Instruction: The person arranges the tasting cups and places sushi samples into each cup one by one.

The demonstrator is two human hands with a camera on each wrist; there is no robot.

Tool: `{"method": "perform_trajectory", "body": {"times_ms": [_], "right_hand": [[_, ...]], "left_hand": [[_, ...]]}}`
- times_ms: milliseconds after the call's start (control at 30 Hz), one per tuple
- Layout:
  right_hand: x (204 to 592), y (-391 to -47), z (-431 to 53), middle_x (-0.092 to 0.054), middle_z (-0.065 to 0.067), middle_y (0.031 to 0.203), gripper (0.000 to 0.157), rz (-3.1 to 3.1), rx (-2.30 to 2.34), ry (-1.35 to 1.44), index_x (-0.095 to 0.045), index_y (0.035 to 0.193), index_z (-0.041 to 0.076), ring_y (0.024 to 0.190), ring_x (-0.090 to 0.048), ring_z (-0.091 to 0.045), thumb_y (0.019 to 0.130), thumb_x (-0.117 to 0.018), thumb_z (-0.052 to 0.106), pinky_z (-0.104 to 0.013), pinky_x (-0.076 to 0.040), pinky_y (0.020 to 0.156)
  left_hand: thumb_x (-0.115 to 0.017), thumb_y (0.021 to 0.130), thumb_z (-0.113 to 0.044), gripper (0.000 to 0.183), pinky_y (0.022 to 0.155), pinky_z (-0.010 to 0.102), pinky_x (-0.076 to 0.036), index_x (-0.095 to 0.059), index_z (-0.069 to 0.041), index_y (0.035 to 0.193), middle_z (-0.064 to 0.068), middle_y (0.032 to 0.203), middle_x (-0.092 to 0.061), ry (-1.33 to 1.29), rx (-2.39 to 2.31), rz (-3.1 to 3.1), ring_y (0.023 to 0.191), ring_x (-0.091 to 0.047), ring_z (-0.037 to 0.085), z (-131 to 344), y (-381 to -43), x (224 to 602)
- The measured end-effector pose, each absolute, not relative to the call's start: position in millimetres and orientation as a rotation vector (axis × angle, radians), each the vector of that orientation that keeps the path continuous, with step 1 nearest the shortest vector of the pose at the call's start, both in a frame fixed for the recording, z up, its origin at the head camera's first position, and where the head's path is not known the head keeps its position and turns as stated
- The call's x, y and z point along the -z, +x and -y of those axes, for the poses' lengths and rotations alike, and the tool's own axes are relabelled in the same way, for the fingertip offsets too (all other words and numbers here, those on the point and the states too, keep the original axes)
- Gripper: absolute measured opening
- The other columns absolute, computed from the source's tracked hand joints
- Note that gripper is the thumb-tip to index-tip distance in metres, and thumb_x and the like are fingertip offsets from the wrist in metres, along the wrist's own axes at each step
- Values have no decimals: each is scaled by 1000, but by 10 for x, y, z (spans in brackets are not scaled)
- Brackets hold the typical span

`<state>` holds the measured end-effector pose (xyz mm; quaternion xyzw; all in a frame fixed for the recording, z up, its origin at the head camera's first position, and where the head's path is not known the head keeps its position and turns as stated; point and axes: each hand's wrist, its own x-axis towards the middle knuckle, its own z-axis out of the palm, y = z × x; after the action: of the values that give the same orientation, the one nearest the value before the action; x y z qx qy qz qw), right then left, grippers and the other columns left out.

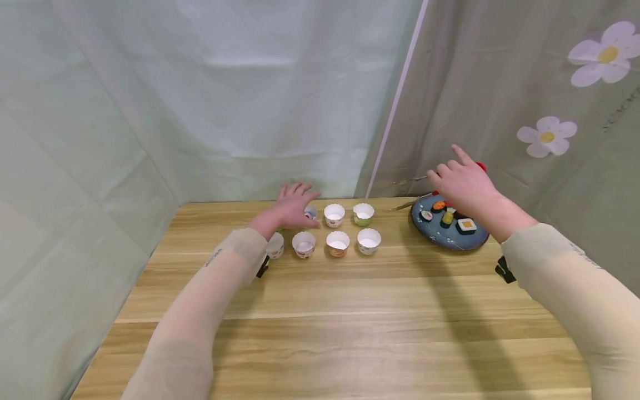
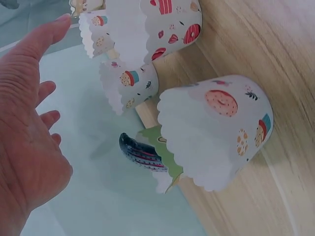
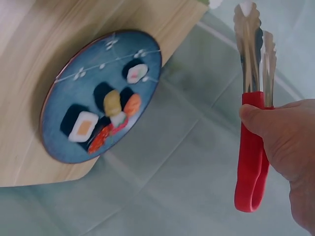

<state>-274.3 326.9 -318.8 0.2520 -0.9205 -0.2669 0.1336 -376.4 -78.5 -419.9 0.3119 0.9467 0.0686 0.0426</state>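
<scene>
8 cups nr. loose-fingered l. hand, 1 tongs in grip of r. hand

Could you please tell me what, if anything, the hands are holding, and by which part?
The right hand holds the tongs by their red handles, close to the metal arms. The left hand holds nothing.

So the cups sit in two rows near the back of the table, four in the front row. Left hand is over the left end of the back row, where a small item pokes out of one cup. Plate's off to the right, sushi on it, with the tongs in the right hand above. Curtain hangs behind everything.
</scene>
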Motion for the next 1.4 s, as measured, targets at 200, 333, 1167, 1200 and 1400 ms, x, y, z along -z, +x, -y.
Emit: {"method": "perform_trajectory", "body": {"times_ms": [200,333,1167,1200,1400], "right_hand": [[3214,-2658,-3436,-67,-22,115,55,2662,775,731,-60,133,-3,107,-62,-43,82,-72,-17,-62,-10,122],[3204,-2609,-3506,-67,-22,118,56,2670,780,715,-60,134,-3,108,-61,-43,81,-72,-18,-63,-10,121],[3258,-2539,-3952,-67,-23,120,53,2800,893,578,-67,125,-2,111,-58,-44,75,-83,-11,-70,-19,116],[3265,-2545,-3968,-67,-23,118,51,2799,907,576,-68,124,-2,110,-58,-44,76,-83,-11,-70,-20,115],[3268,-2600,-3999,-70,-18,112,40,2769,946,611,-73,114,3,107,-61,-41,78,-82,-9,-69,-26,113]], "left_hand": [[-74,86,-59,94,120,65,0,-33,-20,161,15,168,-19,954,-263,-2926,154,-8,40,741,-3713,4200],[-73,86,-60,95,120,65,1,-32,-21,162,14,169,-18,948,-298,-2940,154,-8,41,709,-3687,4192],[-75,85,-59,79,120,66,1,-50,-20,150,12,166,-26,846,-310,-3029,154,-13,39,407,-3693,4397],[-74,85,-60,79,120,66,2,-50,-21,150,13,166,-25,838,-308,-3027,154,-11,38,396,-3711,4415],[-73,84,-65,85,120,65,5,-48,-22,152,13,167,-21,780,-324,-3008,155,-6,37,354,-3788,4465]]}}
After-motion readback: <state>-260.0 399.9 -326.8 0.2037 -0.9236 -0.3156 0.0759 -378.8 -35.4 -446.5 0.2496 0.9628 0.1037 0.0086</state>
